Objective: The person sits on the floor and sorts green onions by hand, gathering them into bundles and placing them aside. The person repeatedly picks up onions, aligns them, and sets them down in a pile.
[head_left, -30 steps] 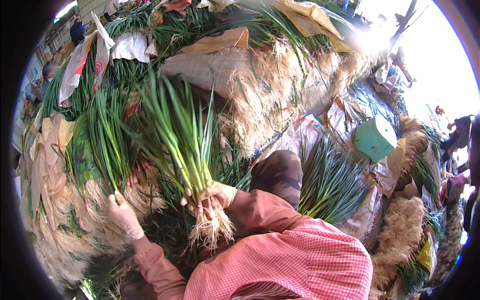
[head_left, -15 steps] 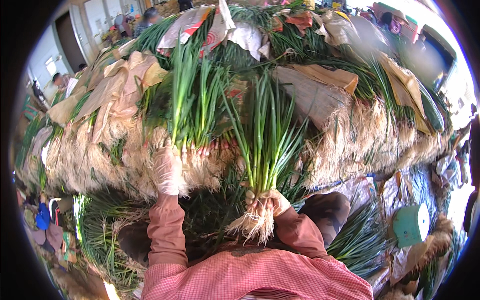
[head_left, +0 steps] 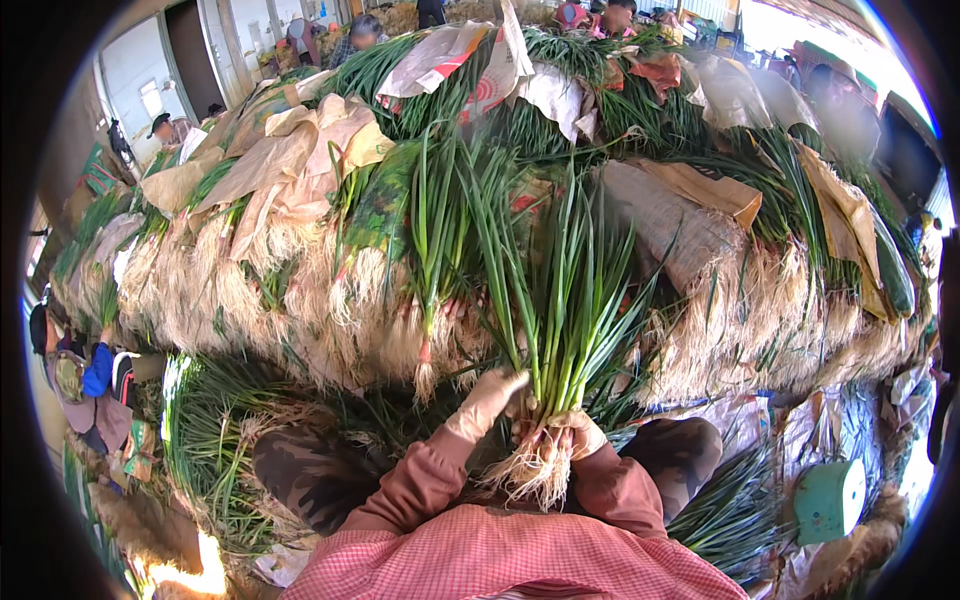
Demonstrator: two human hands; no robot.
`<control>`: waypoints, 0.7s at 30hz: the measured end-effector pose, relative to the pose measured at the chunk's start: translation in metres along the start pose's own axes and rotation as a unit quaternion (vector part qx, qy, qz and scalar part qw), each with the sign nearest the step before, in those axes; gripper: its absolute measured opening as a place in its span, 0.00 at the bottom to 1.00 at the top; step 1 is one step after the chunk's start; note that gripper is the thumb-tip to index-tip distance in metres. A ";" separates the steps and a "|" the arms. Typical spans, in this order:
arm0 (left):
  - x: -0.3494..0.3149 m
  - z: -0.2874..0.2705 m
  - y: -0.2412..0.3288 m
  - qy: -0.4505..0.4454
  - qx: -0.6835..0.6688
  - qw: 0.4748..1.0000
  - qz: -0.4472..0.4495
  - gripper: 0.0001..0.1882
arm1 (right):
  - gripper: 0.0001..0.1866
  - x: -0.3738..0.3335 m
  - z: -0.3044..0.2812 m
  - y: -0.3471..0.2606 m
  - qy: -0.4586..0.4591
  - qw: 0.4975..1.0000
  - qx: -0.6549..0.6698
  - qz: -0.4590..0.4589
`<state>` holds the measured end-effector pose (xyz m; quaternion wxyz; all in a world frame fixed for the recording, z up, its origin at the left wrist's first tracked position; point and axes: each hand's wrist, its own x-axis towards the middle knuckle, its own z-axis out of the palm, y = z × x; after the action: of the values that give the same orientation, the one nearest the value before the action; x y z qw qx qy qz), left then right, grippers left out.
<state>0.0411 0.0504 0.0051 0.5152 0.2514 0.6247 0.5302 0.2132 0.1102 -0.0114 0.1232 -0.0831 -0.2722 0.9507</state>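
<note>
An upright bunch of spring onions (head_left: 572, 330) is in front of my chest, green leaves up and pale stringy roots (head_left: 535, 468) hanging down. Low on the stems, just above the roots, my gloved right hand (head_left: 578, 436) is wrapped round the bunch. My gloved left hand (head_left: 490, 402) is at the bunch's left side, its fingers closed on stalks there; the fingertips are partly hidden by the stems. Just beyond, a few loose spring onions (head_left: 437, 235) lie on the heap's front, one with its roots dangling.
A long heap of spring onions (head_left: 700, 320) with roots facing me spans the view, partly covered by brown paper sheets (head_left: 300, 170) and sacking. More spring onions (head_left: 235, 430) lie beside my knees. A green stool (head_left: 830, 500) stands at right. Other people (head_left: 365, 35) are beyond the heap.
My left hand has come away from the heap and moved right and nearer, to the bunch. Fewer loose stalks lie at the heap's front. My right hand keeps its hold.
</note>
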 end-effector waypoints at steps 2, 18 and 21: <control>0.008 0.000 -0.004 -0.042 -0.126 0.991 0.033 0.13 | 0.26 -0.002 0.003 0.001 -0.001 1.000 0.008 0.001; 0.011 -0.012 -0.012 -0.270 -0.581 0.760 -0.114 0.20 | 0.15 -0.001 0.024 -0.006 -0.275 0.952 0.138 -0.012; 0.007 -0.043 -0.029 -0.215 -0.328 0.910 -0.135 0.19 | 0.25 0.004 0.022 -0.023 -0.431 0.892 0.095 -0.095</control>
<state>0.0060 0.0297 -0.0278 0.7570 0.0897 0.3177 0.5639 0.2085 0.1198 0.0188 0.0910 0.3732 -0.2132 0.8983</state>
